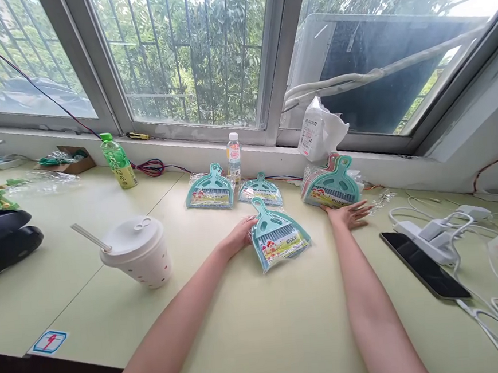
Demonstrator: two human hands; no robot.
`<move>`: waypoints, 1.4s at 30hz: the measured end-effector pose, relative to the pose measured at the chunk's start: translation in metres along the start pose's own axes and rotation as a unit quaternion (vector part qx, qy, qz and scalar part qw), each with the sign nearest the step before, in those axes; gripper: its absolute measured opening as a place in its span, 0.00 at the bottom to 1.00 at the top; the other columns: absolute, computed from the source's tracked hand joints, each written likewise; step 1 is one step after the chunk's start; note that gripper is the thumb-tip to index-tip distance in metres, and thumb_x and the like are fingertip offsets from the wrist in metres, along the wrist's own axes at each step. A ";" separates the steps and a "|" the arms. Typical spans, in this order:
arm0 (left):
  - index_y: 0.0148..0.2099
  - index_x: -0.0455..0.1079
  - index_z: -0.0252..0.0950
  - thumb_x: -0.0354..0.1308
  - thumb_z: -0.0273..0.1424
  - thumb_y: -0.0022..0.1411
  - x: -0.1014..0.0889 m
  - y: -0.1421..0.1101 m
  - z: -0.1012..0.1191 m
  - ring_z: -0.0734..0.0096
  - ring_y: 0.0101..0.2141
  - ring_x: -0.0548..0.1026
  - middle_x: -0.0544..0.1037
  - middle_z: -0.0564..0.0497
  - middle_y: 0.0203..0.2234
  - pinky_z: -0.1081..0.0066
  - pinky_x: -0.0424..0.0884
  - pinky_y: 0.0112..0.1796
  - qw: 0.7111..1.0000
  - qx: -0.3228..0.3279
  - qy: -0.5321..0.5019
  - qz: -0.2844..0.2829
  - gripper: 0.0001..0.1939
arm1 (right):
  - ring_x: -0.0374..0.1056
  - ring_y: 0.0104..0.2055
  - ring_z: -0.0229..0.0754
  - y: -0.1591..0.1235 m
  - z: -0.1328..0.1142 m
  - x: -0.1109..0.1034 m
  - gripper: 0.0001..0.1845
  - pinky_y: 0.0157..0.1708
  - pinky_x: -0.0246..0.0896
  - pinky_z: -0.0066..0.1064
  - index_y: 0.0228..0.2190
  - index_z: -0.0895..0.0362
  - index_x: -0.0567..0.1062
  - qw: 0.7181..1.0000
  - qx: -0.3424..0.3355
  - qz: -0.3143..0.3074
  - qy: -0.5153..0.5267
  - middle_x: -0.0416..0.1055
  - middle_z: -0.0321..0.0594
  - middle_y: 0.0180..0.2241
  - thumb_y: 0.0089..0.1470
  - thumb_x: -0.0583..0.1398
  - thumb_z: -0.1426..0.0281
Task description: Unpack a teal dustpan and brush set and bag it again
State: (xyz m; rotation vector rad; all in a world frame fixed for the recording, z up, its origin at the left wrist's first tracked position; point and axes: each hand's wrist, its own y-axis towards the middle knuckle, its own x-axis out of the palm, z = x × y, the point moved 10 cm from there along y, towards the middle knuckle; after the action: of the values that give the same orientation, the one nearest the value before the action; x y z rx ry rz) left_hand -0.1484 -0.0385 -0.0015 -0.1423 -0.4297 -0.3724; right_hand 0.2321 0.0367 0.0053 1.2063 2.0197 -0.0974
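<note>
My left hand (240,234) rests on the table against the left edge of a teal mini dustpan-and-brush set (278,235) in clear wrap; its fingers are curled at the packet's side. My right hand (349,214) lies flat with fingers spread, just below a stack of wrapped dustpan sets (333,187), teal on top and pink beneath. Two more teal sets lie further back, one (211,190) to the left and one (260,190) in the middle.
A white lidded cup with a straw (137,251) stands at the left. A green bottle (118,161) and a small water bottle (233,156) stand by the window sill. A phone (424,264), a power strip with white cables (434,238) and a white bag (317,130) lie right.
</note>
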 end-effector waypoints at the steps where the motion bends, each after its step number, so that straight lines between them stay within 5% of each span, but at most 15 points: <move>1: 0.39 0.72 0.33 0.63 0.32 0.56 0.001 0.000 0.000 0.73 0.29 0.74 0.77 0.50 0.32 0.74 0.69 0.30 1.000 -0.002 -0.003 0.000 0.09 | 0.31 0.69 0.66 0.002 0.000 0.001 0.76 0.62 0.27 0.64 0.65 0.70 0.31 1.000 -0.001 0.002 -0.004 0.26 0.75 0.66 0.34 0.67 0.45; 5: 0.40 0.72 0.33 0.64 0.34 0.56 0.005 0.001 0.000 0.72 0.31 0.75 0.78 0.48 0.34 0.74 0.69 0.31 1.000 -0.005 0.003 -0.024 0.12 | 0.35 0.69 0.63 0.014 -0.005 0.002 0.68 0.61 0.31 0.65 0.65 0.70 0.34 0.999 -0.031 0.012 -0.026 0.33 0.73 0.66 0.41 0.64 0.45; 13: 0.45 0.72 0.34 0.64 0.37 0.56 0.002 0.003 -0.003 0.69 0.35 0.75 0.77 0.46 0.40 0.74 0.70 0.32 1.000 0.000 0.016 -0.020 0.16 | 0.25 0.70 0.64 0.041 -0.019 0.002 0.70 0.61 0.25 0.67 0.64 0.74 0.32 0.990 -0.109 0.061 -0.069 0.27 0.73 0.66 0.41 0.63 0.44; 19: 0.46 0.71 0.34 0.65 0.34 0.55 -0.001 0.004 -0.006 0.69 0.35 0.76 0.77 0.46 0.40 0.73 0.70 0.34 1.000 -0.008 0.001 -0.002 0.17 | 0.26 0.70 0.64 0.030 -0.023 0.009 0.70 0.60 0.24 0.67 0.64 0.75 0.34 0.988 -0.142 0.014 -0.061 0.30 0.73 0.66 0.40 0.62 0.44; 27: 0.48 0.69 0.36 0.64 0.33 0.56 -0.003 0.001 -0.003 0.66 0.38 0.76 0.77 0.46 0.42 0.71 0.71 0.35 1.000 -0.007 0.010 0.013 0.18 | 0.32 0.70 0.60 0.014 -0.005 0.008 0.63 0.60 0.30 0.67 0.66 0.62 0.38 0.996 -0.063 -0.049 -0.037 0.34 0.67 0.67 0.42 0.64 0.49; 31: 0.47 0.69 0.37 0.63 0.32 0.56 -0.005 0.000 -0.003 0.67 0.37 0.76 0.76 0.47 0.43 0.72 0.71 0.32 1.000 -0.009 0.015 0.019 0.16 | 0.37 0.69 0.60 0.012 -0.002 0.005 0.66 0.62 0.32 0.63 0.65 0.64 0.39 0.997 -0.057 -0.048 -0.029 0.34 0.70 0.66 0.38 0.67 0.51; 42: 0.47 0.65 0.36 0.62 0.30 0.56 -0.004 -0.001 -0.001 0.68 0.36 0.76 0.75 0.48 0.39 0.73 0.71 0.33 1.000 -0.009 -0.003 0.009 0.17 | 0.45 0.66 0.63 -0.015 -0.010 -0.003 0.59 0.61 0.37 0.63 0.65 0.61 0.32 0.995 -0.071 -0.063 -0.033 0.27 0.66 0.67 0.45 0.61 0.57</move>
State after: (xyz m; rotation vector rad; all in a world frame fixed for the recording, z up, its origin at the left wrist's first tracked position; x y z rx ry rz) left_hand -0.1515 -0.0381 -0.0036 -0.1638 -0.4302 -0.3581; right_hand 0.2157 0.0308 0.0098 0.9755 2.0084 -0.0531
